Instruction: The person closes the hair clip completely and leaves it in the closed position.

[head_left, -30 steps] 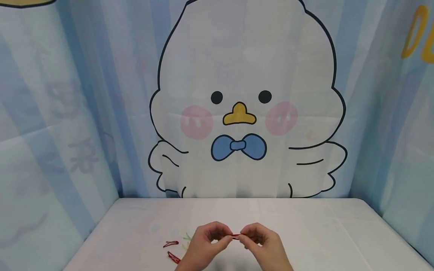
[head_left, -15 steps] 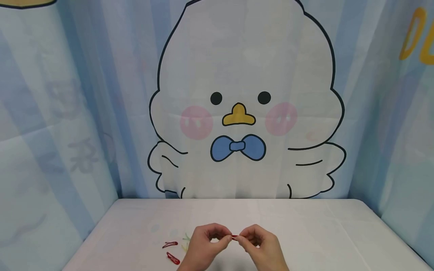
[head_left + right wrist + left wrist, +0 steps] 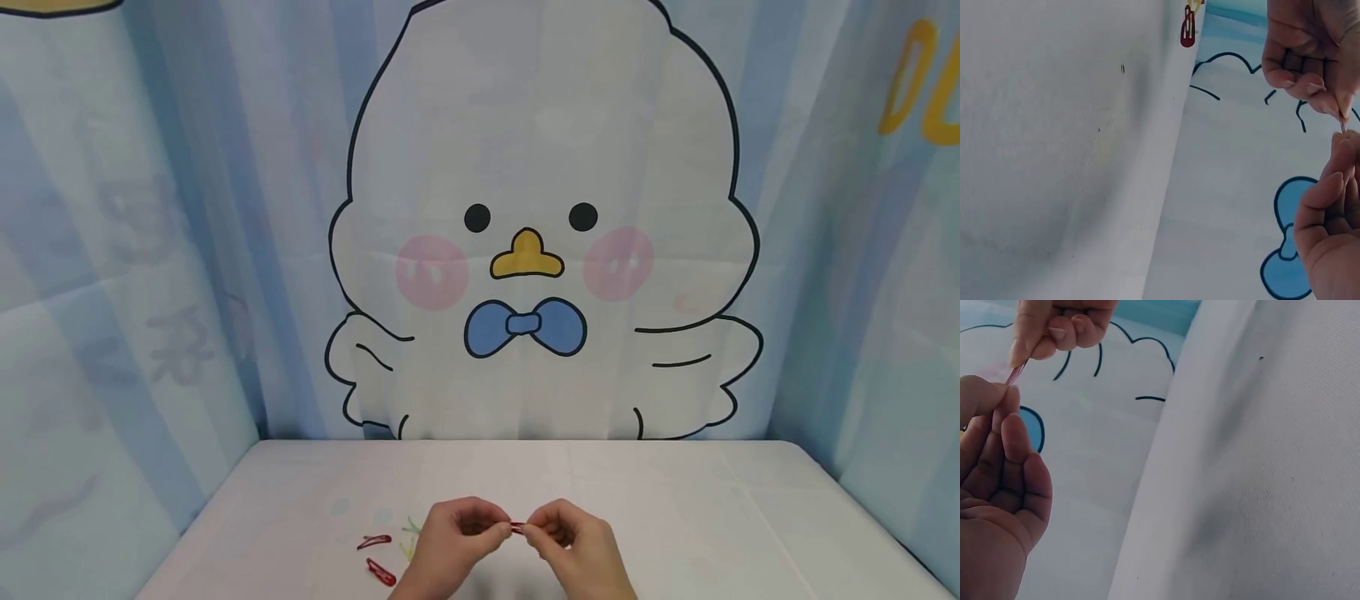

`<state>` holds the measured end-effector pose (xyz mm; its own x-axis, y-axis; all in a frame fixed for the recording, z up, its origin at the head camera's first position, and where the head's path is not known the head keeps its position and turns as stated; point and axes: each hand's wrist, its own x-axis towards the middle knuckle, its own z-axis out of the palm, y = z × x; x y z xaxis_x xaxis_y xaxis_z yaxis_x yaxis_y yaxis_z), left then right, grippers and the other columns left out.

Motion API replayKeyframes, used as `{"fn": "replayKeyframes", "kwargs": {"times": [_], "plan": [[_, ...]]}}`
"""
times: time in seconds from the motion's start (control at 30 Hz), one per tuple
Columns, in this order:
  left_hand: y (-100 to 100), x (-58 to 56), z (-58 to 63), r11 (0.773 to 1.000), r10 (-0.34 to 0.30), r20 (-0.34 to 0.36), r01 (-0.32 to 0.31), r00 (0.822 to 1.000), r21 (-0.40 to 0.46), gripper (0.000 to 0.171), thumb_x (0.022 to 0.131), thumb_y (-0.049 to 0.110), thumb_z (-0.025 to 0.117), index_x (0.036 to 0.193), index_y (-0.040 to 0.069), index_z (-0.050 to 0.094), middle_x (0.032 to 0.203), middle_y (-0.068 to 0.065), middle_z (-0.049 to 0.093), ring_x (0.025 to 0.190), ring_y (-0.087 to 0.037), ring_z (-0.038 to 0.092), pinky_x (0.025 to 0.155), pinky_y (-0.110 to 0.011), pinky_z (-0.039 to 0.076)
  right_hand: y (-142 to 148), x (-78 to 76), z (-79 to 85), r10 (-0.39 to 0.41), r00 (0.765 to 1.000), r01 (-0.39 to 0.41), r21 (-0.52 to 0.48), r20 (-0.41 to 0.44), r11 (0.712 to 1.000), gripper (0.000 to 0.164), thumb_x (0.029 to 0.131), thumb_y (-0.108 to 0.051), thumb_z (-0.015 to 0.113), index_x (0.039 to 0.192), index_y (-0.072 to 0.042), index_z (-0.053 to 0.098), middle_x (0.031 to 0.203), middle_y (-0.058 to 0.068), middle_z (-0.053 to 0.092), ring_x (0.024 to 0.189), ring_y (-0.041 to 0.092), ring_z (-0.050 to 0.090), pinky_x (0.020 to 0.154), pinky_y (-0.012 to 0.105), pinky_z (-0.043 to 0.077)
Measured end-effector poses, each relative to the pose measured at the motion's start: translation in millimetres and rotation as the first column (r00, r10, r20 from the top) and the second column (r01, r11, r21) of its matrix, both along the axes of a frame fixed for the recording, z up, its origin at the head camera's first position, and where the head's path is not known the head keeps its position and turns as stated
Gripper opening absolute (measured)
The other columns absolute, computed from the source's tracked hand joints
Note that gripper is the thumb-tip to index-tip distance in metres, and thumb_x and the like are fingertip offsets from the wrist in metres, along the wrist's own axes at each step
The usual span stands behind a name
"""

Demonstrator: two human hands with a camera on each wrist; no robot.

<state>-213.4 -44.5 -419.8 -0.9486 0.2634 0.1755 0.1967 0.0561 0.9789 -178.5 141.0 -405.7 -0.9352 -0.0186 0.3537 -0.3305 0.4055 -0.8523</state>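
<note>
A small red hair clip [image 3: 517,527] spans the short gap between the two hands, above the table. My left hand [image 3: 455,543] pinches one end of it between thumb and index finger, while my right hand [image 3: 579,546] pinches the other end likewise. Only a thin middle strip of the hair clip [image 3: 1015,374] shows; the fingertips cover its ends. To the left of my left hand lie two more red snap clips, one slim and spread [image 3: 374,541], the other nearer the front [image 3: 381,572]. Green [image 3: 412,527] and yellow [image 3: 407,551] pieces are partly hidden behind my left hand.
The pale tabletop [image 3: 712,517] runs back to a cloth backdrop [image 3: 525,392] printed with a white chick in a blue bow tie. Light blue curtain-like cloth [image 3: 97,333] stands along the sides.
My right hand has shifted slightly left, and less of the hair clip shows between the fingertips. Both hands keep pinching it. The clips on the table lie as before.
</note>
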Motion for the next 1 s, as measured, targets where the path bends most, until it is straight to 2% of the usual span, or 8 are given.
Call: {"fn": "replayKeyframes", "kwargs": {"times": [0.1, 0.23, 0.4, 0.7, 0.8, 0.93, 1.0], "plan": [[-1, -0.9, -0.5, 1.000, -0.008, 0.022, 0.007, 1.000, 0.012, 0.012, 0.090, 0.011, 0.076, 0.095, 0.001, 0.076, 0.087, -0.006, 0.073, 0.076, -0.017, 0.064, 0.068, -0.028, 0.053, 2, -1.6, -1.4, 0.006, 0.999, -0.005, 0.024, -0.042, 1.000, 0.013, 0.086, -0.016, 0.081, 0.085, -0.010, 0.070, 0.074, -0.009, 0.065, 0.063, 0.006, 0.058, 0.060, 0.026, 0.051], [-1, -0.5, 0.3, 1.000, 0.014, 0.037, -0.014, 0.999, -0.001, 0.013, 0.089, 0.012, 0.076, 0.096, 0.000, 0.075, 0.087, -0.005, 0.072, 0.075, -0.017, 0.064, 0.069, -0.029, 0.053, 3, -4.2, -4.7, 0.041, 0.991, -0.030, 0.082, -0.127, 0.996, 0.014, 0.084, -0.013, 0.083, 0.087, -0.011, 0.070, 0.073, -0.011, 0.062, 0.064, 0.003, 0.057, 0.058, 0.025, 0.051], [0, -0.1, 1.6, 1.000, 0.026, 0.039, -0.026, 0.999, 0.006, 0.014, 0.088, 0.011, 0.077, 0.095, -0.001, 0.075, 0.086, -0.005, 0.072, 0.075, -0.017, 0.064, 0.068, -0.028, 0.053, 3, -5.9, -9.0, 0.077, 0.962, -0.041, 0.143, -0.261, 0.989, 0.021, 0.078, -0.001, 0.084, 0.087, -0.011, 0.069, 0.074, -0.013, 0.061, 0.063, 0.000, 0.055, 0.055, 0.026, 0.051], [-1, -2.1, 0.7, 1.000, -0.016, 0.022, 0.015, 1.000, 0.018, 0.014, 0.090, 0.010, 0.076, 0.098, 0.000, 0.074, 0.089, -0.006, 0.072, 0.077, -0.017, 0.066, 0.070, -0.027, 0.054, 4, -7.3, -12.5, 0.069, 0.920, -0.013, 0.147, -0.386, 0.989, 0.026, 0.074, 0.005, 0.084, 0.085, -0.013, 0.069, 0.075, -0.013, 0.063, 0.062, -0.001, 0.054, 0.053, 0.025, 0.050], [-3, -3.4, 0.4, 0.999, -0.037, 0.013, 0.037, 0.999, 0.012, 0.016, 0.090, 0.010, 0.076, 0.102, 0.000, 0.073, 0.092, -0.005, 0.072, 0.080, -0.018, 0.066, 0.072, -0.027, 0.055, 4, -7.6, -10.6, 0.066, 0.928, -0.015, 0.139, -0.367, 0.990, 0.025, 0.075, 0.004, 0.084, 0.086, -0.014, 0.070, 0.076, -0.013, 0.064, 0.063, 0.000, 0.055, 0.054, 0.024, 0.050], [-8, -4.1, 2.6, 0.999, -0.041, 0.008, 0.041, 0.999, -0.016, 0.017, 0.091, 0.012, 0.075, 0.105, 0.002, 0.072, 0.094, -0.005, 0.072, 0.083, -0.019, 0.067, 0.075, -0.029, 0.055, 7, -6.7, -5.7, 0.068, 0.959, -0.034, 0.127, -0.275, 0.991, 0.019, 0.080, -0.001, 0.083, 0.089, -0.012, 0.071, 0.079, -0.011, 0.065, 0.065, 0.002, 0.055, 0.058, 0.025, 0.051], [-13, -4.4, 4.5, 0.999, -0.031, 0.004, 0.031, 1.000, -0.039, 0.018, 0.092, 0.014, 0.075, 0.107, 0.003, 0.072, 0.094, -0.004, 0.071, 0.084, -0.020, 0.066, 0.076, -0.030, 0.055, 8, -6.6, -4.1, 0.080, 0.967, -0.050, 0.128, -0.242, 0.991, 0.017, 0.081, -0.003, 0.083, 0.090, -0.011, 0.071, 0.080, -0.010, 0.066, 0.066, 0.003, 0.056, 0.059, 0.026, 0.052]]}}
